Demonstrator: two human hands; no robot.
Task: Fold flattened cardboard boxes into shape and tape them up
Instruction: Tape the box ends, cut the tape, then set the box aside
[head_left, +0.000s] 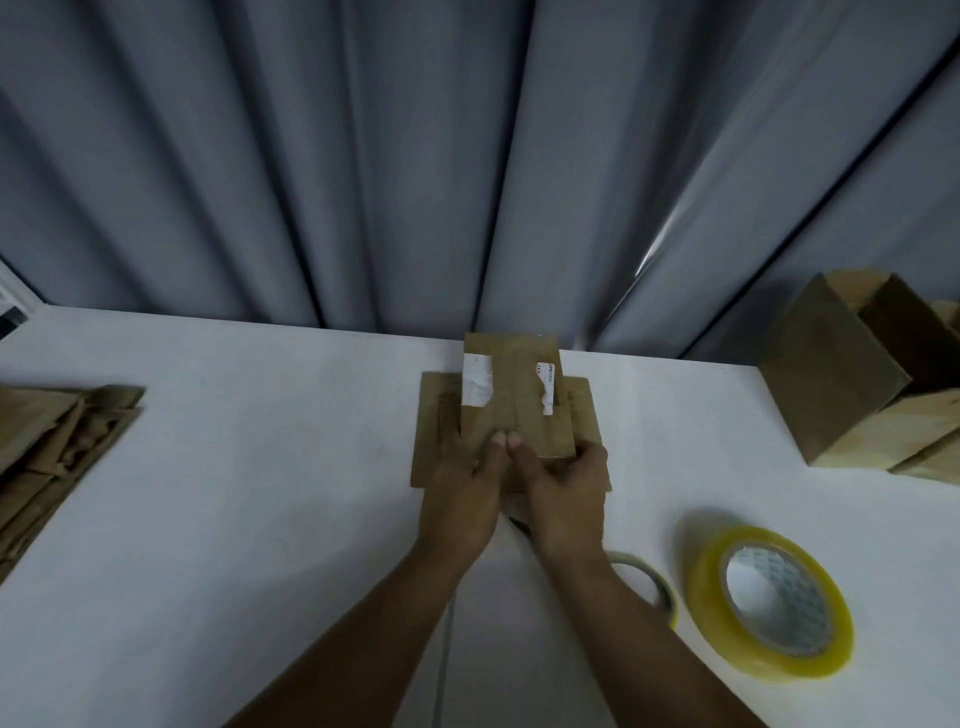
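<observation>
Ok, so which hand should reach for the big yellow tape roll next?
The right hand. The big tape roll lies on the table close on its side, while the left hand would have to cross over. Both hands hold the cardboard box now, so the left can likely steady it.

table (260, 467) | flat cardboard stack (52, 441) left | box (511, 400) centre | folded boxes (841, 384) right | large tape roll (707, 595) | small tape roll (666, 592)
</observation>
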